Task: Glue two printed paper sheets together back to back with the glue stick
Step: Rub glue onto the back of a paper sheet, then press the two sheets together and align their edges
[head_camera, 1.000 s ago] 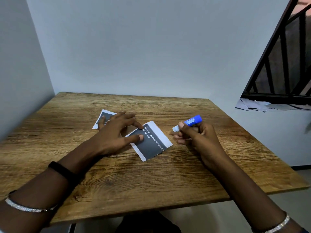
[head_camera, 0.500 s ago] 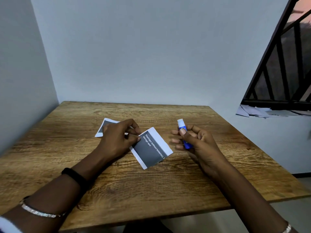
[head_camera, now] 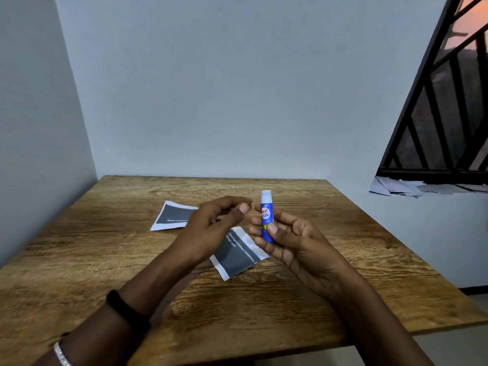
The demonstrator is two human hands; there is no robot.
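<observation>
Two hands are raised over the surface (head_camera: 330, 273): right hand (head_camera: 295, 241) clasps the upright glue stick (head_camera: 267, 216), left hand (head_camera: 211, 228) is empty, fingers curled near its white cap. Both printed sheets (head_camera: 237, 256) (head_camera: 173, 215) lie face-up below, apart; light, floppy, probably best lifted by an edge.

Both hands raised: left (head_camera: 211, 228) loosely curled, right (head_camera: 293, 241) gripping.

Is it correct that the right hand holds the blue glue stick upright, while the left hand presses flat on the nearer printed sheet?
Not quite. In the head view the left hand is lifted off the nearer printed sheet, with its fingertips near the glue stick; it does not press on the paper. The rest is right: the right hand holds the blue stick upright.
</observation>
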